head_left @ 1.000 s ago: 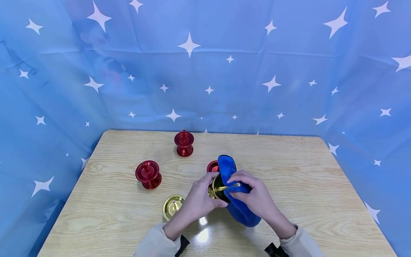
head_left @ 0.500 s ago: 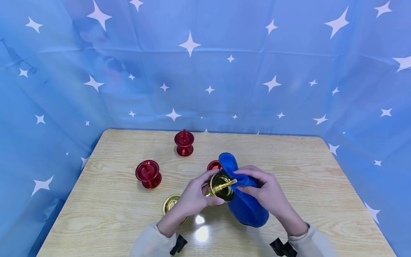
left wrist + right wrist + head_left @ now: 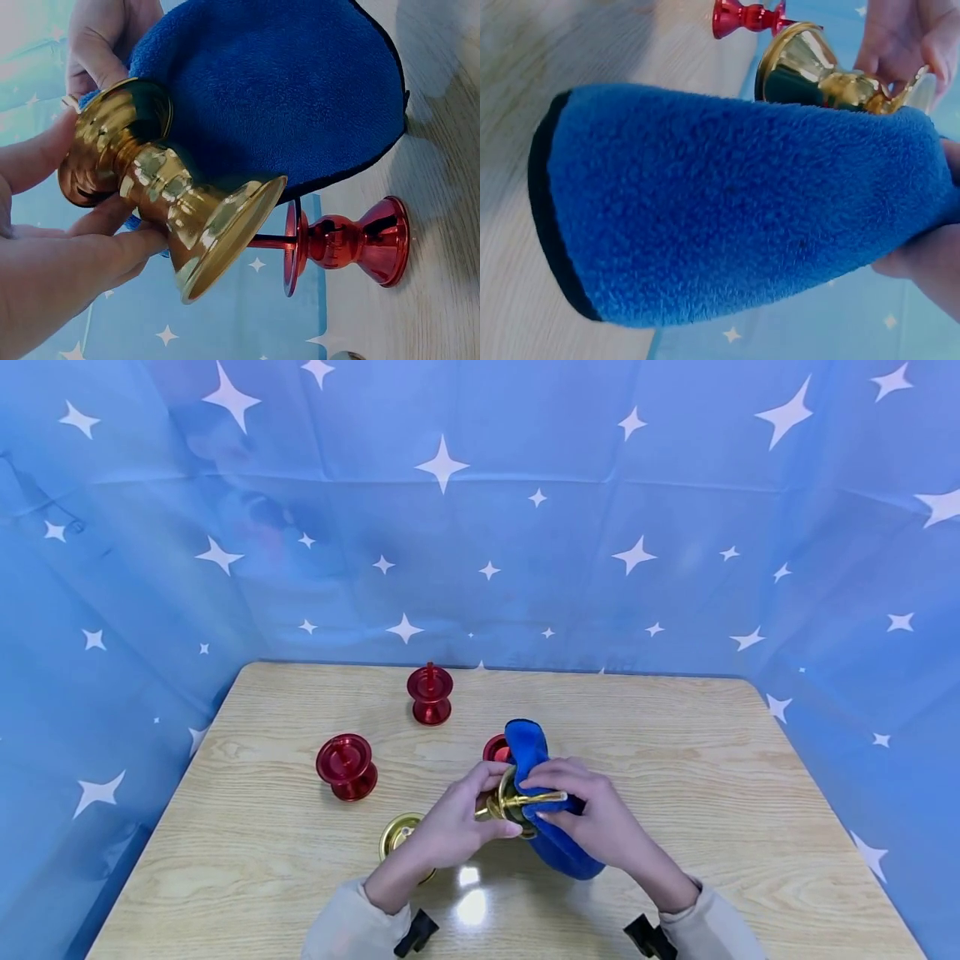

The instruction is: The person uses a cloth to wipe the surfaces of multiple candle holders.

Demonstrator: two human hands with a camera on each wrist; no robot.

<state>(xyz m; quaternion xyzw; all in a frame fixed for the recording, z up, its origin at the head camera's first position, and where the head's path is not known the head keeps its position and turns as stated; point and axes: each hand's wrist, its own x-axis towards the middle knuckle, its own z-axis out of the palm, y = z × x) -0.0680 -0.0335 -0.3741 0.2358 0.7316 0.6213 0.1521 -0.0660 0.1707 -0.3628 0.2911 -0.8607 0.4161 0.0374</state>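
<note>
My left hand (image 3: 456, 822) grips a shiny gold candle holder (image 3: 172, 187) round its waist and cup, above the table. The holder is tilted, its gold spike (image 3: 543, 797) pointing right and its flared base turned toward the left wrist camera. A fluffy blue cloth (image 3: 720, 202) with a dark edge is pinched in my right hand (image 3: 592, 810), bunched against the holder's dish. The cloth's loose end hangs below that hand. In the right wrist view the cloth hides part of the holder.
Red candle holders stand on the wooden table (image 3: 247, 860): one at the back (image 3: 431, 697), one at the left (image 3: 347, 768), and one (image 3: 337, 244) behind the hands, partly hidden. A second gold holder (image 3: 397, 837) is partly covered by the left forearm. A blue star-patterned curtain (image 3: 480, 527) rises behind.
The right hand and cloth moved right off the dish half a second ago, then back left against it. The gold holder's tilt changed slightly; the standing holders stayed put.
</note>
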